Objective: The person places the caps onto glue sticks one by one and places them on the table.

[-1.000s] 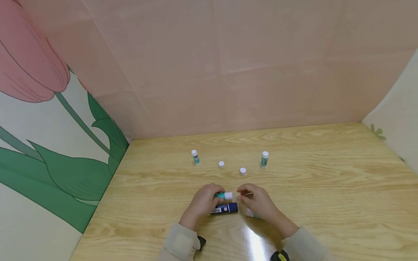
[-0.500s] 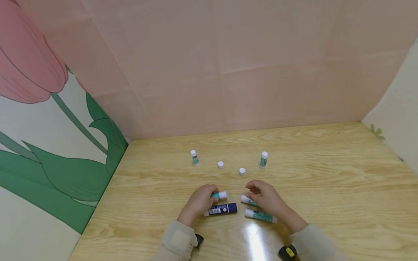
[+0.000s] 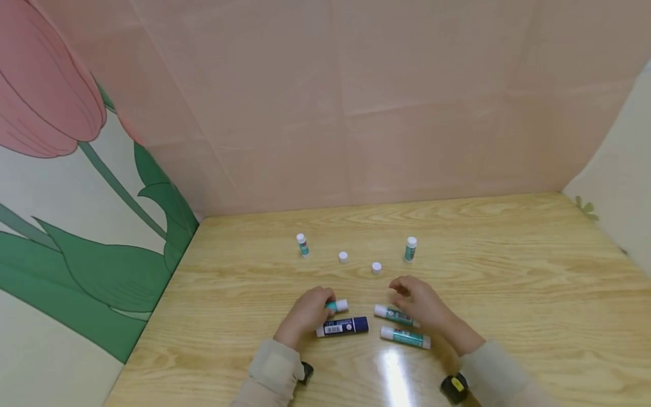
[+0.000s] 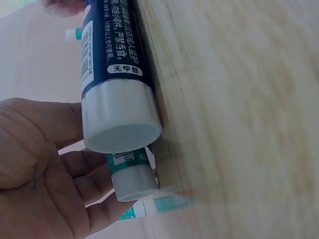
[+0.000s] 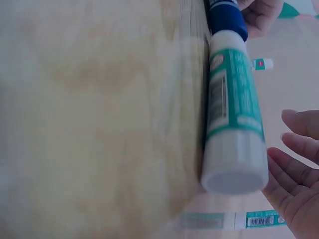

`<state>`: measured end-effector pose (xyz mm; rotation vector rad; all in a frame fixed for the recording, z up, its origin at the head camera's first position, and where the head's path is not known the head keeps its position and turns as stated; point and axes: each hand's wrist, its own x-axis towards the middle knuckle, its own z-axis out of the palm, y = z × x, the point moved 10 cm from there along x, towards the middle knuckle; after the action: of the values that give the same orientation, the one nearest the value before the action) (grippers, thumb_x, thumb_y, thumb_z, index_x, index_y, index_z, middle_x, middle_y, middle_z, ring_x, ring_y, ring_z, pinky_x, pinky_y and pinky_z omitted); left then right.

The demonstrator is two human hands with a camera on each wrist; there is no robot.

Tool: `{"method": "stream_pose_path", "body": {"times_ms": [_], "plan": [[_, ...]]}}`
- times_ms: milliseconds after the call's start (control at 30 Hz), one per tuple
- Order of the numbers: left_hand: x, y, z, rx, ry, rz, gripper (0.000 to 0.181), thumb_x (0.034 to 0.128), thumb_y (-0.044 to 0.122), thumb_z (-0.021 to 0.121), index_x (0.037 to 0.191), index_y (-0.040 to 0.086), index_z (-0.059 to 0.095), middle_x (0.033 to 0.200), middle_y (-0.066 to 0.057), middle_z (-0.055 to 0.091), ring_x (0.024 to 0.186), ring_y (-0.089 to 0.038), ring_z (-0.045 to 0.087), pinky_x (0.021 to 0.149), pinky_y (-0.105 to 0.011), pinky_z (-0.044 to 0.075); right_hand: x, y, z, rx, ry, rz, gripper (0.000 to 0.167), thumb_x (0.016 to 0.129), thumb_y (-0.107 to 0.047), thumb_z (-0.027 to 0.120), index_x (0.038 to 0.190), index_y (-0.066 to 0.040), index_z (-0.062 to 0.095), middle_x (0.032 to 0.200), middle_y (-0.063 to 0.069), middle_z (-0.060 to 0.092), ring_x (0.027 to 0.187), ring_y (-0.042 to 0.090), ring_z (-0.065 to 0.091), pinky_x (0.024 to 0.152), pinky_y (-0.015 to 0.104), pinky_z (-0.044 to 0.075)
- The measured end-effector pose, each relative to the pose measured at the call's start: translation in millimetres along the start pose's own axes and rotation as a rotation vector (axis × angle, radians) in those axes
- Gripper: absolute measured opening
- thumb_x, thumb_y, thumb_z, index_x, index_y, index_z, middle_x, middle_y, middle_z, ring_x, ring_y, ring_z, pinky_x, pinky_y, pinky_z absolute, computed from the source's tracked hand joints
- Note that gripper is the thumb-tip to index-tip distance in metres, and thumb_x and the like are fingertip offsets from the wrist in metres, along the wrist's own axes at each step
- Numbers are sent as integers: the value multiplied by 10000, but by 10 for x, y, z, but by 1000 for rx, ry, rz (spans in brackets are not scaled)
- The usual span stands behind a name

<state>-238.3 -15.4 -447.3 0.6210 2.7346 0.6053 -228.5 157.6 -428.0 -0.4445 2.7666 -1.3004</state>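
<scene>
My left hand [image 3: 307,314] holds a small teal glue stick [image 3: 337,306] with a white end, lying at table level. In the left wrist view its fingers are around this teal stick, partly hidden behind a thicker navy glue stick [image 4: 117,64]. The navy one lies just in front of the hand. My right hand [image 3: 421,307] is over a second teal glue stick [image 3: 393,315], fingers loosely bent and holding nothing. Nearer the front lies a third teal glue stick [image 3: 407,337], which looms large beside the right hand's fingers [image 5: 294,167] in the right wrist view.
Two teal glue sticks stand upright farther back, a left one [image 3: 303,245] and a right one [image 3: 411,249]. Between them are two white caps, one at left [image 3: 343,258] and one at right [image 3: 376,268]. A pink cloth wall [image 3: 356,113] rises behind the wooden table [image 3: 508,282].
The hands have moved apart. My right hand went from near the held stick's end to the right, uncovering the teal sticks there. My left hand shifted slightly left with its glue stick.
</scene>
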Motion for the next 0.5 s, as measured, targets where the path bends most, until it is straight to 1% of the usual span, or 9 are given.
{"method": "stream_pose_path", "body": {"times_ms": [133,267,367,500], "plan": [[14,-26,8,-7,-6,-14,95,789,159,625,869,126,587,743,57,461,649,-86,439,601,-234,396,53,30,-31,-52,-8,-14,199,796,-33,587,980,38,560,917,118,551,839,241,515,717,368,446],[37,-66,27,-22,-22,-36,89,790,157,624,867,131,587,748,56,455,659,-89,438,611,-239,394,95,23,-52,-91,-12,-54,191,785,-32,597,958,41,563,903,128,554,823,253,518,709,390,440],[53,-81,39,-19,-33,-41,88,789,158,626,863,133,584,751,52,450,665,-94,434,616,-240,390,124,23,-54,-115,-17,-77,193,779,-37,605,951,41,564,891,128,557,814,263,523,703,401,441],[64,-89,48,-16,-44,-40,86,786,158,630,854,137,581,756,50,450,672,-96,432,620,-242,389,164,60,-33,-138,-34,-63,202,783,-57,607,960,30,566,900,122,557,826,266,526,713,404,440]]}}
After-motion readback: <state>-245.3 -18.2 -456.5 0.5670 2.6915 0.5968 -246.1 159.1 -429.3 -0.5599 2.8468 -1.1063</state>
